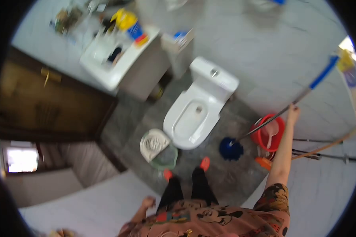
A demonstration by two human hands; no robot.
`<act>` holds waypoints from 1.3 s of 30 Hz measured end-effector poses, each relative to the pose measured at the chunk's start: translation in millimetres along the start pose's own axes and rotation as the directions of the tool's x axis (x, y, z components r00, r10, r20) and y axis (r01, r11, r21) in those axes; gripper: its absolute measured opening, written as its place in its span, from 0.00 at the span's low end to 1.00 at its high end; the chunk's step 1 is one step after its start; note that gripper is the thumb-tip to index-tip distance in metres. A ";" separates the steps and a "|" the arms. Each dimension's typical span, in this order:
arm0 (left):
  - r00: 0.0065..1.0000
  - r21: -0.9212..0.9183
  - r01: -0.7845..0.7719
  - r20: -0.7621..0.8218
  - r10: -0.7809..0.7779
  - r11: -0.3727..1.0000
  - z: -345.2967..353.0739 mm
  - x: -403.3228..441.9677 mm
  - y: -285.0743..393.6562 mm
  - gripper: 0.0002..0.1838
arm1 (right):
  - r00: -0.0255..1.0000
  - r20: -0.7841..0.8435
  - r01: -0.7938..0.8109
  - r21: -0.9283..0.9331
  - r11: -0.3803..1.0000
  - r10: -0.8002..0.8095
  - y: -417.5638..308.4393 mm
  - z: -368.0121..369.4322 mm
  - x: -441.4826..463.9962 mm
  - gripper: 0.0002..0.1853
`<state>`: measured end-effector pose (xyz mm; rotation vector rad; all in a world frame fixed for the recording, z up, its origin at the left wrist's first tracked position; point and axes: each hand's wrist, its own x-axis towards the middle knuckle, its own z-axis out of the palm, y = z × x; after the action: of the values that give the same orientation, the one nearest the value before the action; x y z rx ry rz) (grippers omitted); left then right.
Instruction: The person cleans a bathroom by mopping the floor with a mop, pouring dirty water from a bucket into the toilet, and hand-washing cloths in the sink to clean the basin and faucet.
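Observation:
My right hand (pixel 293 113) is wrapped round the metal pole of a mop (pixel 281 111), which has a blue upper grip and slants down to a dark blue mop head (pixel 231 149) on the grey floor. Below that hand stands a red bucket (pixel 259 136) with a pink dipper (pixel 271 132) in it. My left hand (pixel 148 202) hangs low beside my left leg, its fingers curled; whether anything is in them is too small to tell. The white toilet (pixel 194 114), its lid up, is ahead of my feet.
A mop bucket (pixel 165 158) with a pale wringer stands left of the toilet. A sink counter (pixel 126 63) holds bottles and a yellow-and-blue item. An orange broom (pixel 264 162) and more poles lean at right. A brown door (pixel 47 98) is at left.

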<state>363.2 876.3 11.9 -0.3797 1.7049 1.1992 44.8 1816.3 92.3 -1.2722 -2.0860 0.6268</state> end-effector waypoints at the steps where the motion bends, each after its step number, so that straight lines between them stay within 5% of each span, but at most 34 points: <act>1: 0.884 -0.193 0.343 -0.264 -0.386 0.919 27.9 3.2 56.1 0.12 | 0.999 -0.021 0.044 0.120 0.992 -0.042 9.6 2.7 -32.6 0.25; 2: 0.924 -0.103 0.323 -0.183 -0.337 0.941 23.8 17.3 58.8 0.11 | 0.996 -0.061 0.081 0.248 0.965 -0.067 18.5 1.6 -64.4 0.25; 5: 0.915 -0.162 0.238 -0.294 -0.277 0.958 22.6 66.7 69.2 0.11 | 0.936 0.347 0.007 0.171 0.985 -0.067 23.4 5.0 -223.0 0.19; 6: 0.923 -0.134 0.227 -0.287 -0.257 0.965 16.8 84.8 67.1 0.11 | 0.848 0.527 0.093 -0.035 0.995 -0.060 61.6 20.0 -278.3 0.15; 7: 0.926 -0.087 0.207 -0.304 -0.223 0.975 10.2 103.6 62.9 0.12 | 0.603 0.797 0.045 -0.004 0.999 -0.024 118.8 39.8 -332.5 0.13; 8: 0.931 -0.034 0.182 -0.317 -0.184 0.983 0.9 123.9 59.1 0.13 | 0.408 0.846 0.437 0.149 0.887 -0.343 132.7 39.5 -403.5 0.12; 9: 0.932 0.038 0.130 -0.345 -0.109 0.991 -8.7 143.4 54.1 0.13 | 0.203 0.946 0.460 0.136 0.877 -0.253 127.8 36.0 -471.0 0.10; 10: 0.931 0.117 0.077 -0.365 -0.029 0.990 -21.7 164.3 50.1 0.14 | 0.113 0.992 0.166 -0.082 0.983 0.063 98.2 21.9 -528.7 0.11; 11: 0.915 0.137 0.038 -0.402 0.021 0.990 -36.5 184.3 53.3 0.14 | -0.082 0.978 0.133 -0.179 0.975 0.191 55.4 12.7 -573.4 0.15; 13: 0.864 0.280 0.022 -0.489 0.123 0.960 -69.6 217.9 78.2 0.14 | -0.321 0.930 0.245 -0.102 0.964 0.180 54.4 24.1 -666.7 0.13; 15: 0.789 0.451 -0.013 -0.543 0.286 0.893 -110.1 258.7 106.6 0.17 | -0.326 0.930 0.189 -0.114 0.975 0.172 41.9 42.1 -735.1 0.15; 17: 0.716 0.532 -0.092 -0.552 0.427 0.842 -155.5 308.3 116.9 0.23 | -0.317 0.908 -0.124 -0.326 0.937 0.274 61.3 71.0 -800.1 0.15; 19: 0.663 0.679 -0.127 -0.483 0.571 0.723 -199.5 359.3 119.3 0.32 | -0.407 0.794 -0.320 -0.586 0.744 0.451 63.8 100.7 -842.7 0.17; 21: 0.574 0.810 -0.093 -0.432 0.696 0.579 -229.5 401.1 123.6 0.36 | -0.440 0.748 -0.282 -0.640 0.715 0.497 66.1 126.2 -874.7 0.23; 22: 0.548 0.833 -0.069 -0.429 0.718 0.549 -240.6 421.2 119.7 0.36 | -0.430 0.750 -0.407 -0.658 0.634 0.503 65.9 137.3 -886.8 0.25; 25: 0.849 0.544 -0.108 -0.385 0.362 0.832 -261.9 446.6 112.5 0.34 | -0.415 0.756 -0.726 -0.610 0.317 0.506 54.1 168.0 -910.4 0.32; 30: 0.813 0.603 -0.102 -0.409 0.416 0.791 -272.8 454.2 89.2 0.22 | -0.364 0.851 -0.930 -0.310 -0.197 0.379 31.1 207.9 -921.9 0.34; 33: 0.909 0.456 0.044 -0.387 0.154 0.889 -283.3 433.5 76.7 0.22 | -0.267 0.795 -0.964 -0.220 -0.151 0.545 31.1 210.4 -923.9 0.30; 37: 0.932 0.213 0.058 -0.363 0.024 0.975 -291.4 391.9 11.1 0.28 | -0.099 0.783 -0.983 -0.173 0.062 0.614 42.1 210.4 -889.4 0.33; 39: 0.921 0.002 0.097 -0.379 -0.089 0.995 -279.0 359.6 -6.5 0.29 | -0.026 0.873 -0.974 -0.133 0.186 0.486 55.7 216.3 -860.3 0.30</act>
<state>49.4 732.2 -284.7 -0.7098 2.0008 1.0859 229.6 1047.6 -314.0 -1.9737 -1.0139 2.6190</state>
